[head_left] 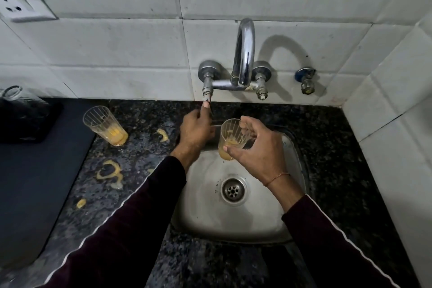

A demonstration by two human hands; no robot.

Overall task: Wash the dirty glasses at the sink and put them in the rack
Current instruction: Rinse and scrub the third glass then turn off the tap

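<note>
The right hand [259, 149] grips a glass [231, 139] over the sink [205, 194], thumb low on the near side and fingers curled round the far side; the glass is tilted, its long axis running from a mouth up and away to a base down and toward the person, with orange dregs at the bottom; the left hand [195, 133] is just beside it, fingers pinched on the left valve stem [207, 94] of the tap [244, 54], so water looks about to be turned on; no stream shows; the spout ends above and beyond the glass, so the right hand, the nearer one, must likely carry the mouth up and forward under it; a second glass [102, 125] stands upright well left of the left hand, on the counter [140, 170] among orange spills [108, 170]; no rack can be made out.
</note>
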